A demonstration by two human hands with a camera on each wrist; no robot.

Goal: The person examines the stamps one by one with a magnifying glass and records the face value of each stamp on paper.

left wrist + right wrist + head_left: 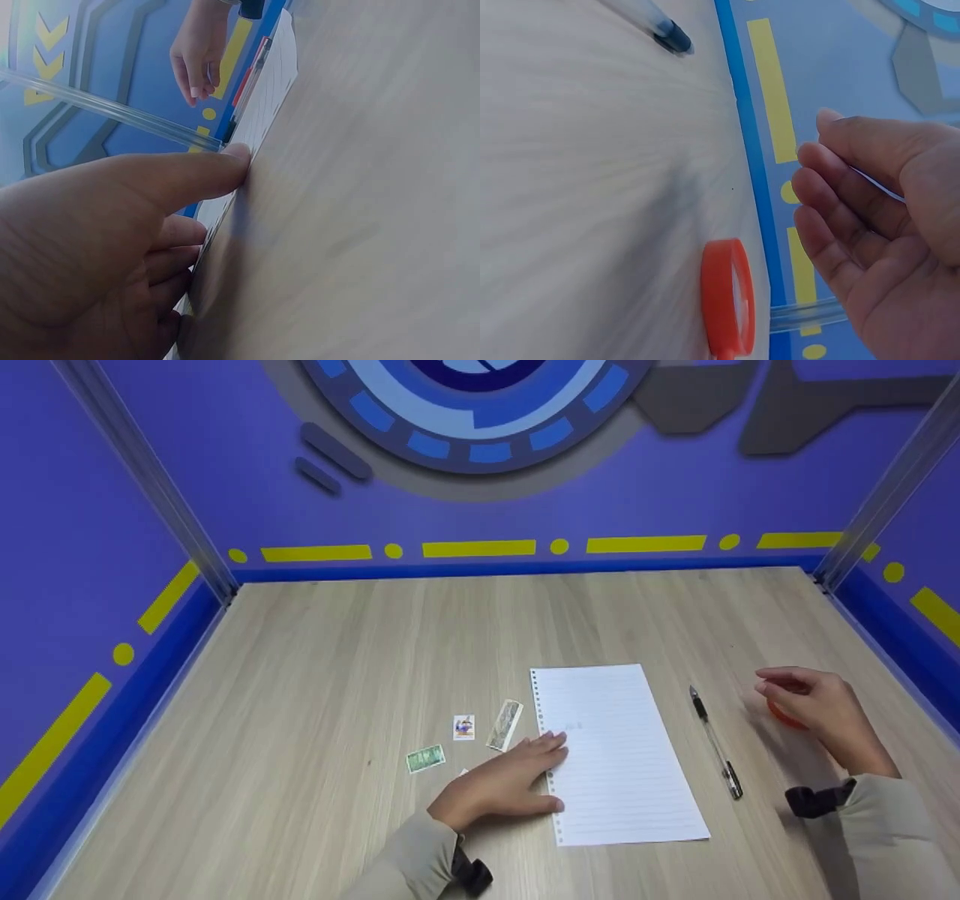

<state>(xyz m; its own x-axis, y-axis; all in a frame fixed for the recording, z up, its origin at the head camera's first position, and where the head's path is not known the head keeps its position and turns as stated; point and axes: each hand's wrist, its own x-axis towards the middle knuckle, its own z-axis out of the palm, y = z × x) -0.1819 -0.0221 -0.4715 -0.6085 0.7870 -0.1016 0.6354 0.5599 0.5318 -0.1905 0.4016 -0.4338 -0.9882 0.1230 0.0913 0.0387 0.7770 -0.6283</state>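
My left hand (501, 786) rests with extended fingers on the left, punched edge of a lined sheet of paper (626, 765). In the left wrist view its thumb (202, 180) lies along that edge. My right hand (829, 712) hovers above a red-rimmed magnifying glass (784, 715), fingers loosely bent and holding nothing. The right wrist view shows a gap between the fingers and the magnifying glass (720, 296), which lies on the table. Between paper and right hand lies a clear pen (716, 744) with black ends.
Left of the paper lie a green postage stamp (426, 759), a small white stamp with a coloured picture (463, 727) and a long greyish stamp (505, 725). A white corner of something shows beside the left hand. Blue-purple walls (480, 521) enclose the wooden table (300, 675).
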